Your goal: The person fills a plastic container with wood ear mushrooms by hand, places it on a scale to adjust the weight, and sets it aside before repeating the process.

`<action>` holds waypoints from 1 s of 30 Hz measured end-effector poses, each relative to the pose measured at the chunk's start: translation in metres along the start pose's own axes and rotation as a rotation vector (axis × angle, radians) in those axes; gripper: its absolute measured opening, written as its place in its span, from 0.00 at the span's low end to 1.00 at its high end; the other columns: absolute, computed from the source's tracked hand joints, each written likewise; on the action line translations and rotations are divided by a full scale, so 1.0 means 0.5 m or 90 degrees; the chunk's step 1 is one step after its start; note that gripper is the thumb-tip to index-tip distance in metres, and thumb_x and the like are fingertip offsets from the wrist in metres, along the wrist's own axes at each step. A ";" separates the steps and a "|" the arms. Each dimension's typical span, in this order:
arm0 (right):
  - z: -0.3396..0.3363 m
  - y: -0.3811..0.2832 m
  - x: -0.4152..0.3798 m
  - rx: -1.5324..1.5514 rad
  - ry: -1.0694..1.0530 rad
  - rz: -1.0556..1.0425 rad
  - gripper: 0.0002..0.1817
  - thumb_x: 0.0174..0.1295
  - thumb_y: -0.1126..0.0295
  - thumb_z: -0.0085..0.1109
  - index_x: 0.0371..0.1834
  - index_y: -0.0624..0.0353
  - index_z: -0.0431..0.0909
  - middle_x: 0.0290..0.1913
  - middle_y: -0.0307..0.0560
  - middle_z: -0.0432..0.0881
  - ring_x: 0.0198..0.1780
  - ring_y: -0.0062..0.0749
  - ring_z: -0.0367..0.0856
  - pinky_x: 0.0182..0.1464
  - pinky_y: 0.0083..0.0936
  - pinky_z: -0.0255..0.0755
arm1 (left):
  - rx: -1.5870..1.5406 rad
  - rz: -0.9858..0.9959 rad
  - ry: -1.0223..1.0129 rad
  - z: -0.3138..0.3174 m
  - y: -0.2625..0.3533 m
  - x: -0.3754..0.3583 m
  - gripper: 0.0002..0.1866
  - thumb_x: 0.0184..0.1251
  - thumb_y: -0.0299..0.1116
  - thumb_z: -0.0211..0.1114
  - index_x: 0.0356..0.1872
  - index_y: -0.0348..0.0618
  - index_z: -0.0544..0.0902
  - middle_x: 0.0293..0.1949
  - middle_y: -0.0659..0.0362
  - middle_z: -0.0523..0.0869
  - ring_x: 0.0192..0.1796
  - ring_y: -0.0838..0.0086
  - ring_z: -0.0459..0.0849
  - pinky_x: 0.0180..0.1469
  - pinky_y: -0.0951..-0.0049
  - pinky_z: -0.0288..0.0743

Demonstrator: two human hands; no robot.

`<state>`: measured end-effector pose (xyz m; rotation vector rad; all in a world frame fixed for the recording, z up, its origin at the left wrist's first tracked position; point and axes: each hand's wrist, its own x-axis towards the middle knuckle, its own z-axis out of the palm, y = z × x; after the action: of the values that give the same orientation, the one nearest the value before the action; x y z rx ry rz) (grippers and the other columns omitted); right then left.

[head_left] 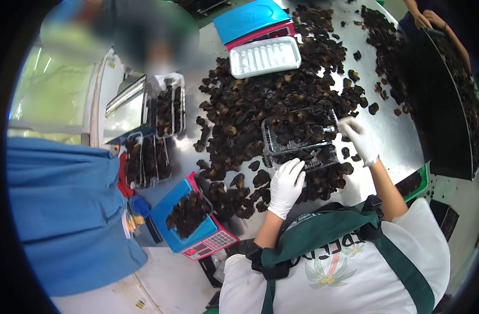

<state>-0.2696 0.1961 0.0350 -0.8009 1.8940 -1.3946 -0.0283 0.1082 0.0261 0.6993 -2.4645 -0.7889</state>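
A clear plastic tray, partly filled with dark crinkled pieces that look like dried black fungus, sits in front of me on a pile of the same pieces. Its front edge overlaps more clear plastic beneath. My left hand, in a white glove, lies just below the tray with fingers stretched out and close together. At the tray's right end is my right hand, also gloved, its fingers curled in. Whatever those fingers hold, if anything, is hidden.
A white ribbed tray rests on a blue-and-pink scale. A second scale carries loose pieces. Filled clear trays stand left. Another person's hands are at a large black bin on the right.
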 end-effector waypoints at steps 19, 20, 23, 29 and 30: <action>0.255 -0.057 0.109 -0.444 -0.014 -0.524 0.16 0.46 0.79 0.58 0.41 0.55 0.80 0.44 0.41 0.79 0.50 0.40 0.73 0.52 0.33 0.67 | -0.154 -0.136 -0.018 -0.037 -0.023 -0.269 0.09 0.59 0.31 0.60 0.40 0.43 0.82 0.38 0.53 0.83 0.41 0.59 0.81 0.45 0.64 0.74; 0.262 -0.037 0.140 -0.528 -0.064 -0.528 0.17 0.45 0.77 0.58 0.41 0.52 0.80 0.45 0.40 0.79 0.51 0.39 0.72 0.54 0.34 0.66 | -0.174 -0.164 -0.041 -0.047 -0.014 -0.278 0.09 0.59 0.31 0.60 0.40 0.43 0.82 0.39 0.53 0.83 0.42 0.59 0.81 0.46 0.64 0.74; 0.272 -0.036 0.183 -0.783 -0.179 -0.580 0.18 0.44 0.71 0.61 0.42 0.46 0.81 0.47 0.38 0.78 0.53 0.35 0.72 0.53 0.32 0.66 | -0.190 -0.193 -0.047 -0.061 -0.016 -0.296 0.09 0.59 0.31 0.60 0.40 0.43 0.82 0.39 0.53 0.83 0.43 0.59 0.80 0.46 0.64 0.74; 0.259 -0.030 0.184 -0.904 -0.155 -0.634 0.04 0.50 0.66 0.53 0.23 0.48 0.79 0.27 0.38 0.79 0.33 0.31 0.80 0.34 0.30 0.72 | -0.190 -0.190 -0.029 -0.094 -0.045 -0.328 0.09 0.59 0.27 0.60 0.40 0.40 0.82 0.40 0.51 0.84 0.45 0.59 0.81 0.49 0.66 0.73; 0.259 -0.024 0.181 -0.908 -0.166 -0.574 0.05 0.50 0.67 0.53 0.24 0.48 0.79 0.27 0.39 0.79 0.32 0.33 0.81 0.30 0.30 0.74 | -0.181 -0.177 -0.014 -0.099 -0.054 -0.331 0.09 0.59 0.27 0.60 0.40 0.40 0.82 0.40 0.51 0.84 0.45 0.60 0.81 0.49 0.67 0.73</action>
<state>-0.2208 0.0486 0.0045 -2.5417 2.1958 0.0399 0.1347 0.1663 0.0019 0.9377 -2.2357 -1.2263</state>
